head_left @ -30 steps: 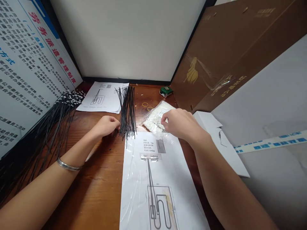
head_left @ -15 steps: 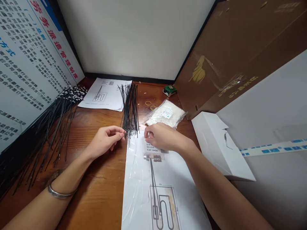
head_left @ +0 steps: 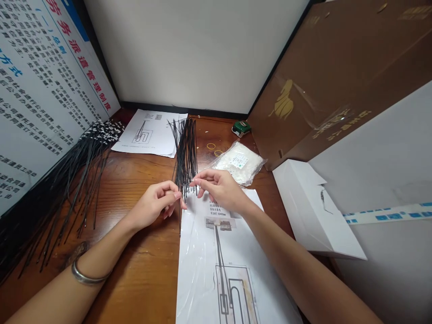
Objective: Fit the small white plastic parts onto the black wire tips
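A bundle of thin black wires [head_left: 186, 150] lies lengthwise on the wooden table [head_left: 141, 270]. My left hand [head_left: 155, 204] is pinched on the near end of one black wire at the bundle's foot. My right hand [head_left: 218, 189] is pinched too, thumb against fingertips, just right of the wire ends; what it holds is too small to make out. Under my right hand lies a template sheet in clear plastic [head_left: 222, 261], printed with a wire drawing. Behind that hand sits a clear bag of small white parts [head_left: 240, 162].
A big fan of black wires with white ends [head_left: 72, 173] lies at the left against a printed board [head_left: 37, 85]. A second drawing sheet [head_left: 148, 133], two rubber bands [head_left: 211, 146] and a green tape measure [head_left: 241, 128] are at the back. A brown box [head_left: 334, 76] and white carton [head_left: 310, 207] stand at the right.
My right hand left the bag of white parts and came left to the wire ends. My left hand drew back slightly with a wire pinched.
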### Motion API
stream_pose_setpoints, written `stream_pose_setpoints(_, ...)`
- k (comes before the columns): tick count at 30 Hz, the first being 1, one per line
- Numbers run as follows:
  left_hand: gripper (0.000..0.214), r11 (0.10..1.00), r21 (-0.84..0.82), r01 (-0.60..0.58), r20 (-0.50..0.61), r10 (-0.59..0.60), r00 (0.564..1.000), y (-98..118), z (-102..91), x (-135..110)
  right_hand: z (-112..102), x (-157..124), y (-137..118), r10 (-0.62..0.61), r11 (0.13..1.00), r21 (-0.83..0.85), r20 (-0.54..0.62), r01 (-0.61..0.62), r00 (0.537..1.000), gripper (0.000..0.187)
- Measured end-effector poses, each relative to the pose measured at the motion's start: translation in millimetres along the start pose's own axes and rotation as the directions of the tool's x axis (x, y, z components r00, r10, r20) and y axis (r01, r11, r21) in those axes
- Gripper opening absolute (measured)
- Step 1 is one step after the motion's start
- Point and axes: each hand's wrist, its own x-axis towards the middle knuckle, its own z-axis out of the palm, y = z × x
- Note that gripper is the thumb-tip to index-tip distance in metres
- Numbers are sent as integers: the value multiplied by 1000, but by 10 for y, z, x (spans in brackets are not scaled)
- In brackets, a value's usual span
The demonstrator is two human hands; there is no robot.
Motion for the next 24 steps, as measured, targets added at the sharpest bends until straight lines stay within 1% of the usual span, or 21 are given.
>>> stream_pose_setpoints(2, 23, 1000, 31, 0, -12, 1, 1000, 3, 5, 7, 113, 17, 49, -47, 989, 132, -95, 59, 994, 18)
stream_pose_setpoints(4, 23, 998, 70, 4, -21, -2, 1000, 14, 17, 9, 218, 13, 89, -102, 969, 204, -166, 136, 981, 19)
stream_pose_setpoints(7, 25, 990, 137, 25, -12, -23, 1000, 41, 37, -4, 340, -18, 130, -159, 940, 274, -180, 205, 971, 19)
stream_pose_setpoints(10, 26, 972, 232, 41, 5, -43, 999, 74, 51, -27, 406, -45, 151, -152, 928, 312, -178, 202, 972, 17)
stream_pose_setpoints(12, 25, 965, 260, 43, 3, -46, 999, 89, 56, -37, 422, -51, 158, -141, 919, 340, -194, 202, 971, 16)
stream_pose_setpoints(16, 27, 971, 237, 37, 2, -38, 999, 79, 59, -28, 422, -57, 157, -135, 907, 364, -229, 213, 964, 17)
stream_pose_setpoints(18, 31, 983, 184, 23, -37, -16, 999, 54, 57, -11, 424, -74, 142, -142, 912, 343, -253, 226, 957, 17)
stream_pose_setpoints(21, 34, 996, 89, 19, -106, -9, 994, 12, 45, 15, 441, -121, 113, -188, 920, 287, -271, 266, 944, 14)
stream_pose_setpoints(24, 40, 999, 42, 7, -68, -4, 998, -15, 25, 32, 468, -169, 90, -234, 922, 244, -267, 301, 935, 12)
